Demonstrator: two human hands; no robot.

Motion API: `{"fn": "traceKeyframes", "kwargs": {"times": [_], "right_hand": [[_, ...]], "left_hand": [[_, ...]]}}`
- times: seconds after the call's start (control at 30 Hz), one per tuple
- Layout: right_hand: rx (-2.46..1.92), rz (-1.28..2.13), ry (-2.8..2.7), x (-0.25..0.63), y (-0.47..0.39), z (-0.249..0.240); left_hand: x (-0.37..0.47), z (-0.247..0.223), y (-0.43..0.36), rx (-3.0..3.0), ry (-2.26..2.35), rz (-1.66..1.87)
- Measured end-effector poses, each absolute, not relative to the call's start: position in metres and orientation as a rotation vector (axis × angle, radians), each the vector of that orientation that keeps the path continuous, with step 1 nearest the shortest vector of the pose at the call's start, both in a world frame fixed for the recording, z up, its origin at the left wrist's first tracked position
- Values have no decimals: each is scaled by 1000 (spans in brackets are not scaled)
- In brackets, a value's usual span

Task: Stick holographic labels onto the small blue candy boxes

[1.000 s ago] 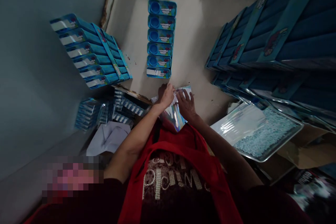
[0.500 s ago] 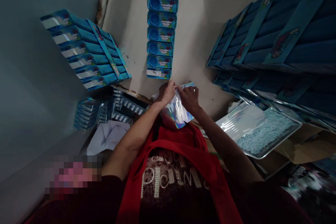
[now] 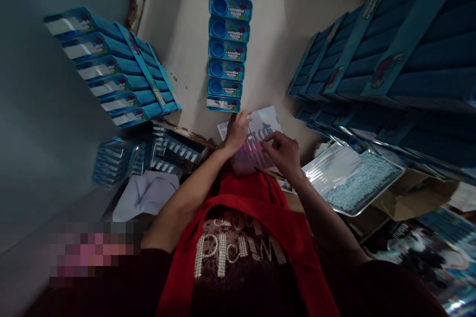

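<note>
A shiny, iridescent sheet (image 3: 255, 161) with pale strips across it lies in front of my body. My left hand (image 3: 237, 132) rests over its left part, fingers loosely apart and pointing away from me. Over the sheet's right side is my right hand (image 3: 284, 152), its thumb and forefinger pinched close to the strips; whatever sits between the tips is too small to make out. Just beyond my left hand, a blue box labelled "Caramelo Macizo" (image 3: 232, 105) has a white strip across its left part. Behind it runs a column of similar blue boxes (image 3: 228, 50) with round blue windows.
Blue boxes with white strips (image 3: 111, 77) are stacked on the left. A tall stack of blue boxes (image 3: 390, 54) fills the right. Nearer me on the right is a metal tray (image 3: 362, 210) of small pale-blue pieces, beside an open cardboard box (image 3: 420, 193). Crumpled white paper (image 3: 148, 193) lies at left.
My hands have come apart: the right one moved right and a little nearer me. The sheet lies flatter and more of it shows. The view has shifted slightly.
</note>
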State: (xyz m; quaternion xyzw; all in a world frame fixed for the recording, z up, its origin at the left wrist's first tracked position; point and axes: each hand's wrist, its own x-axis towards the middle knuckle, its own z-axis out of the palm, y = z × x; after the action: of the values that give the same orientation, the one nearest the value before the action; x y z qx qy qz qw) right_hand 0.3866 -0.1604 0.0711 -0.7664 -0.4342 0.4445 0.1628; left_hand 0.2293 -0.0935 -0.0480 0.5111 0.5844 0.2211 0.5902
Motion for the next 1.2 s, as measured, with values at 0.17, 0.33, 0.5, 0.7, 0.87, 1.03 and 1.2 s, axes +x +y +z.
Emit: {"fn": "traceKeyframes", "kwargs": {"times": [0.17, 0.33, 0.5, 0.7, 0.87, 1.03, 1.2], "right_hand": [[-1861, 1641, -603, 397, -123, 132], [-1823, 1618, -513, 397, -87, 159], [-1815, 1541, -498, 383, -58, 158], [-1759, 1218, -672, 353, 11, 119], [-1791, 1028, -1021, 342, 81, 77], [-1988, 737, -1231, 346, 118, 55], [-2074, 710, -1204, 345, 123, 48]], "left_hand": [[220, 43, -107, 345, 972, 636], [218, 101, -86, 263, 1020, 813], [215, 104, -55, 528, 1286, 943], [191, 98, 16, 885, 1476, 955], [179, 86, 97, 1234, 1646, 939], [180, 62, 140, 1289, 1653, 906], [179, 50, 143, 1244, 1639, 890]]}}
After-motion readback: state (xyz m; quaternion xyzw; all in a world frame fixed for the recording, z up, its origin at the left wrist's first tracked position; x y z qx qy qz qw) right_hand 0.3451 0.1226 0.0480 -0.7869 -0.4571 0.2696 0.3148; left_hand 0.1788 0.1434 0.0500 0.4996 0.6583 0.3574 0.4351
